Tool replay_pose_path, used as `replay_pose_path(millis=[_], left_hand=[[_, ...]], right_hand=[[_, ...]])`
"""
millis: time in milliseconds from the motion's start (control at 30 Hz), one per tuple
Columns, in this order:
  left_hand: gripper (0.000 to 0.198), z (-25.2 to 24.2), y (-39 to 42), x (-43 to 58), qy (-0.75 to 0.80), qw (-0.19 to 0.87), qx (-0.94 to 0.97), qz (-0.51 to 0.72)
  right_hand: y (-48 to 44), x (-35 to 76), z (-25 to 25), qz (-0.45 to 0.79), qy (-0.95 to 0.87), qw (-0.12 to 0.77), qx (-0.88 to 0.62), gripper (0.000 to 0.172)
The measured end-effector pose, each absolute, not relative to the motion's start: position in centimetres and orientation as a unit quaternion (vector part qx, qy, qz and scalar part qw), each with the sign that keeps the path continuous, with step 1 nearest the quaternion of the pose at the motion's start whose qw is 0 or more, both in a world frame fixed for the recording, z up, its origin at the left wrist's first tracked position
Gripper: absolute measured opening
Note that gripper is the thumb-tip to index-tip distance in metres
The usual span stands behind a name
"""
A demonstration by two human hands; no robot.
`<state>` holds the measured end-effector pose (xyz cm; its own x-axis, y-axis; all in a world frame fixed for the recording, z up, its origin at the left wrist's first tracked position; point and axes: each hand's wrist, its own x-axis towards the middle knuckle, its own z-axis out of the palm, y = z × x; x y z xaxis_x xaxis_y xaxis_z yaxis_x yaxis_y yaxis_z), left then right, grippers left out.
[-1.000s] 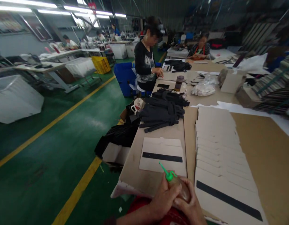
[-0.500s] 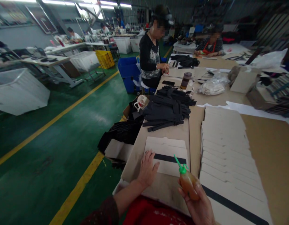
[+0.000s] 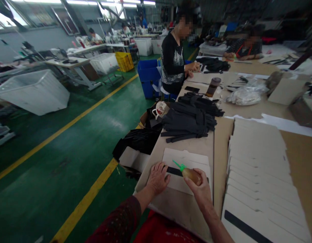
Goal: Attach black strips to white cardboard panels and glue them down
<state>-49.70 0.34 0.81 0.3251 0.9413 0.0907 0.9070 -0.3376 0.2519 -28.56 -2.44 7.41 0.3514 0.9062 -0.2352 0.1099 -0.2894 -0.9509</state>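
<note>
**Steadying on one side, aiming on the other**

Taking the pale card point(image 3: 186, 156) at the table's point(image 3: 168, 209) near end as the clock's centre, an open box point(image 3: 129, 157) of dark pieces stands off the table's edge toward 10 o'clock. At 9 o'clock the left hand point(image 3: 158, 177) lies spread and palm down, grasping nothing, its fingertips at the left end of the black strip point(image 3: 174, 170) on the card. The bundle of black strips point(image 3: 188, 118) lies at 12 o'clock.

Over the card, the right hand point(image 3: 201, 185) is wrapped round a brownish squeeze bottle point(image 3: 192, 176), tilted so that its green nozzle point(image 3: 176, 164) points to 10 o'clock (whether the tip touches anything, I cannot tell). At 3 o'clock runs an overlapping row of cards point(image 3: 259, 168), the nearest bearing a second black strip point(image 3: 247, 226).

The step in hand appears to be holding the strip and card steady while lining up the nozzle. From here, the move seems to call for a firm left hand, a low tip and a light, even squeeze.
</note>
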Motion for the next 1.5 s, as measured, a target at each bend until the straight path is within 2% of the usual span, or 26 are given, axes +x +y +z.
replay_pose_path(millis=[100,233,400,1167,1500], left_hand=[[0.044,0.9,0.5,-49.8,0.570,0.086,0.808,0.118],[0.056,1.2,0.6,-49.9,0.569,0.108,0.807,0.118],[0.058,1.3,0.5,-49.8,0.573,0.119,0.804,0.109],[0.059,1.2,0.6,-49.7,0.575,0.122,0.800,0.118],[0.057,1.4,0.6,-49.8,0.576,0.116,0.801,0.116]], right_hand=[[-0.6,-30.2,6.3,0.360,-0.461,0.472,-0.660,0.054],[1.3,-31.6,4.9,0.284,-0.557,0.468,-0.625,0.044],[2.6,-32.2,3.9,0.229,-0.650,0.417,-0.593,0.034],[2.8,-32.6,6.9,0.192,-0.719,0.284,-0.605,0.024],[3.2,-33.4,6.7,0.170,-0.727,0.283,-0.602,0.023]])
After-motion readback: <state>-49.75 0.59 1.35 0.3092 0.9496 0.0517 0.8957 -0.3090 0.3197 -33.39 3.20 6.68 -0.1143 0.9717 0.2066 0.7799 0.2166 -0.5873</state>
